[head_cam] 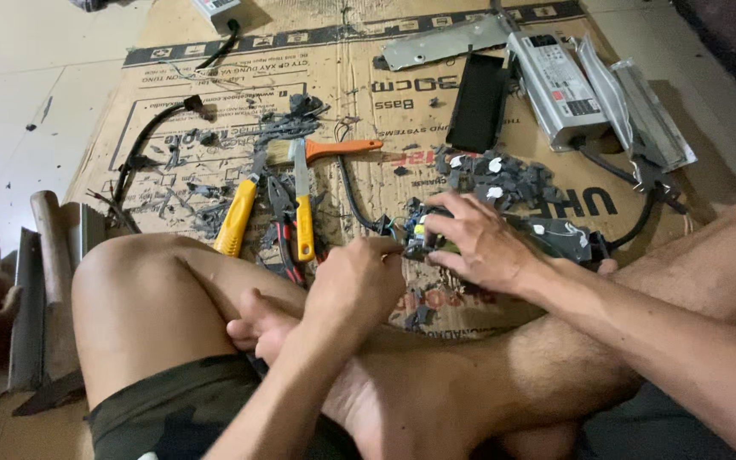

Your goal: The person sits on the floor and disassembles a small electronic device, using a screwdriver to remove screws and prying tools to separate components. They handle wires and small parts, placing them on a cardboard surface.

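I sit cross-legged on a flattened cardboard sheet. My left hand is closed around a small tool whose tip meets a dark electronic board with black and coloured parts. My right hand presses down on that board, fingers spread over its left end. A black cable runs from the board toward the tools. What the left hand grips is mostly hidden by its fingers.
Yellow-handled tools, red-handled pliers and an orange-handled brush lie left of the board. Grey broken potting chunks, a black panel, a silver power-supply case and metal covers lie beyond. My left knee rises at left.
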